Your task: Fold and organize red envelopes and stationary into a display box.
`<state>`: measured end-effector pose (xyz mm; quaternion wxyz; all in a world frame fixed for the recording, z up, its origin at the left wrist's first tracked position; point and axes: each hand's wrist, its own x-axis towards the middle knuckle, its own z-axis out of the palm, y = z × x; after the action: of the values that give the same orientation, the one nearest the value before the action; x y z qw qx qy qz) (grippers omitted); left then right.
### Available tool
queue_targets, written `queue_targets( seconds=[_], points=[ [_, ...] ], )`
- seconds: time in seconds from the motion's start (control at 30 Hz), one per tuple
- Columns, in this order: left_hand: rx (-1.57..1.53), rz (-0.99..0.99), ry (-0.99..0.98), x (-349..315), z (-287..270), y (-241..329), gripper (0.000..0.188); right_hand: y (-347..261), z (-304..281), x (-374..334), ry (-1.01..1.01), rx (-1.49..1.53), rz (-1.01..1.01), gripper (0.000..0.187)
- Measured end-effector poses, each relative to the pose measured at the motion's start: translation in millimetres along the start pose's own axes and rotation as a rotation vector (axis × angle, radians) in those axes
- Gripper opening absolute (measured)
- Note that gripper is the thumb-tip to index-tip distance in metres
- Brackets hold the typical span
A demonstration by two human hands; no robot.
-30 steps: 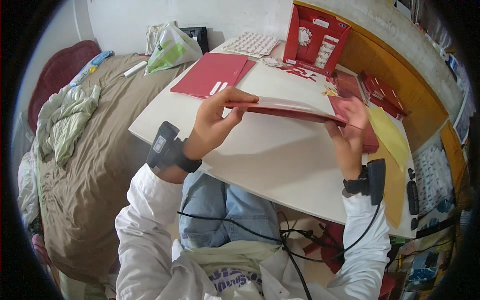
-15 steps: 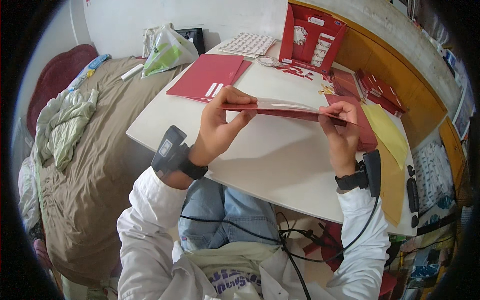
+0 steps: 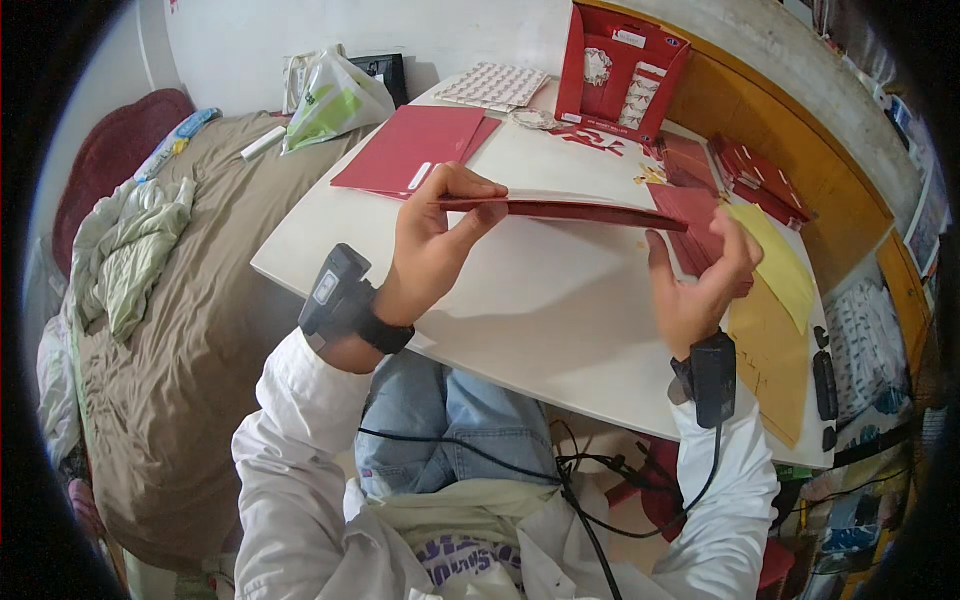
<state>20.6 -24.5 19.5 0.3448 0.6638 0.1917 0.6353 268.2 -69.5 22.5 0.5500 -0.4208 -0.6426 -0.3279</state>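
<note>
A thin red card sheet (image 3: pixel 600 211), seen almost edge-on, is held up over the white table (image 3: pixel 510 320). My left hand (image 3: pixel 440 235) pinches its left end between thumb and fingers. At the sheet's right end, my right hand (image 3: pixel 705 285) is open, thumb and fingers apart; whether a fingertip touches the edge I cannot tell. Flat on the table beyond my left hand lie larger red card sheets (image 3: pixel 415 145), the top one bearing a white rounded strip. A stack of red card pieces (image 3: pixel 690 220) lies behind my right hand.
A red display box (image 3: pixel 620 75) stands at the back, near a white patterned sheet (image 3: pixel 492 86) and red cut-outs (image 3: pixel 595 140). Yellow paper (image 3: pixel 770 260) lies along the right side. A bed (image 3: pixel 190 330) holds a plastic bag (image 3: pixel 335 105) on the left. Black cables (image 3: pixel 590 480) cross my lap.
My right hand has let go of the sheet's right end and moved slightly right, fingers spreading. The sheet has tilted more edge-on, still pinched by my left hand.
</note>
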Motion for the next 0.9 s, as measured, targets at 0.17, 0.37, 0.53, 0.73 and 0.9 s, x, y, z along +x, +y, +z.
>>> queue_targets(
  seconds=[0.17, 0.37, 0.53, 0.73, 0.9],
  points=[
    [0.027, -0.016, 0.023, -2.0, 0.0, 3.6, 0.011, 4.0, 2.4, 3.0, 0.091, -0.149, -0.286, 0.054],
    [0.102, -0.025, -0.042, -3.5, -0.2, 11.8, 0.012, -6.3, 10.0, 3.9, 0.149, -0.418, -0.637, 0.026],
    [0.166, 0.068, -0.266, 3.5, 2.2, 25.0, 0.011, -8.2, 9.9, 7.2, -0.097, -0.275, -0.519, 0.024],
    [0.275, 0.177, -0.536, 16.3, 5.3, 39.3, 0.011, -2.2, 6.1, 14.5, -0.169, -0.169, -0.608, 0.025],
    [0.128, 0.035, -0.556, 14.3, 7.6, 40.2, 0.016, -2.2, 6.7, 15.1, -0.101, -0.17, -0.639, 0.025]
  ],
)
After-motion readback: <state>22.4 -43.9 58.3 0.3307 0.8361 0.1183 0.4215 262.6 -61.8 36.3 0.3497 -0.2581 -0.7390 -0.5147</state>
